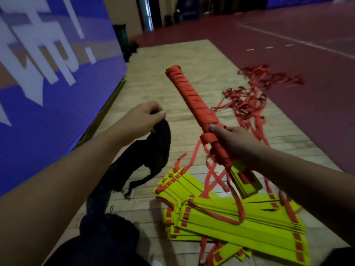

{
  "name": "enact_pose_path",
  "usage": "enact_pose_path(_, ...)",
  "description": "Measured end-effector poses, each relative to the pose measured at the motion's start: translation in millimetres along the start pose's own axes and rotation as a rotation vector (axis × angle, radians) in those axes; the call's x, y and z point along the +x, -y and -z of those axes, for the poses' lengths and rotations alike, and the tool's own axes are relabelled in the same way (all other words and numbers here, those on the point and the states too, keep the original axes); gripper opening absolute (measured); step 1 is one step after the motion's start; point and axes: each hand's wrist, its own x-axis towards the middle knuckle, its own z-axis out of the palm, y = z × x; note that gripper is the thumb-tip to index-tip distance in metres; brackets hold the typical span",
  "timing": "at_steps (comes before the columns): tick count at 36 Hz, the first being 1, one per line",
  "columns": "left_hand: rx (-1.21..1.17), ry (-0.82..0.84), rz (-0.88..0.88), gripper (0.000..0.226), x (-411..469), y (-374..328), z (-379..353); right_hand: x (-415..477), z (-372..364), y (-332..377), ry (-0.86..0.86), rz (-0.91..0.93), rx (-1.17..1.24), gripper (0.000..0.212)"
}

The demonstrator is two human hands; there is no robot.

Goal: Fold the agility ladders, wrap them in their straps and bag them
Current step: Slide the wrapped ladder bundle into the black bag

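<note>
The step in hand looks like bagging: one ladder is wrapped, and the bag is being brought up to take it. At the left edge of the wooden floor [172, 54] stands a blue banner [48, 73]. Beside it the left hand [146, 118] pinches the rim of the black bag [155, 150], fingers curled tight on the cloth, while the rest of the bag hangs down to the floor. To the right, the right hand [232, 143] grips the wrapped ladder [192, 96] low on its length, thumb and fingers clamped round the red strap. The bundle is held up in the air, its far end tilted away, with yellow rungs showing at its near end. Below it, on the near part of the floor, lie loose ladders [240, 223] not yet wrapped. Tangled red straps [249, 100] trail toward the floor's right edge. The next move calls for spreading the bag's mouth and steering one end of the bundle into it.
</note>
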Motion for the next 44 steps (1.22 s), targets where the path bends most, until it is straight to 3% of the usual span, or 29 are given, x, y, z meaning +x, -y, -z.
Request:
enact_pose_path(5,-0.239,0.0,-0.089,0.017,-1.1,-52.0,-43.5,-29.8,49.1,6.8,-0.059,0.017,0.173,0.036)
enact_pose_path(13,-0.61,0.103,0.014,0.013,-2.5,-59.6,-118.2,-28.7,79.3,-13.3,-0.13,-0.011,0.378,0.042)
enact_pose_path(19,-0.881,0.185,0.048,0.016,9.2,-62.3,-132.3,-22.9,85.8,-21.5,-0.049,-0.112,0.487,0.032)
enact_pose_path(23,-1.074,0.228,0.088,0.018,23.1,-65.1,-144.0,-13.0,80.1,-18.9,-0.053,-0.177,0.585,0.037)
enact_pose_path(26,-1.068,0.241,0.098,0.017,31.4,-66.5,-152.4,-4.2,74.8,-17.1,-0.083,-0.183,0.603,0.033)
enact_pose_path(29,-0.908,0.251,0.082,0.01,32.9,-65.6,-160.4,0.6,74.1,-13.3,-0.073,-0.183,0.611,0.03)
enact_pose_path(30,-0.871,0.264,0.071,0.014,32.8,-64.6,-161.9,2.4,75.0,-12.0,-0.071,-0.181,0.618,0.029)
enact_pose_path(35,-0.662,0.505,-0.112,0.126,34.8,-44.1,-160.9,7.6,82.1,0.3,-0.061,-0.171,0.765,0.029)
enact_pose_path(37,-0.428,0.572,-0.197,0.137,30.5,-39.0,-161.8,8.7,87.0,3.7,-0.076,-0.167,0.803,0.035)
enact_pose_path(40,-0.21,0.472,-0.276,0.101,28.7,-32.6,-167.7,13.6,92.7,3.9,-0.113,-0.179,0.801,0.038)
enact_pose_path(44,-0.352,0.29,-0.253,0.049,32.8,-32.0,-157.5,15.7,98.5,3.2,-0.15,-0.18,0.788,0.031)
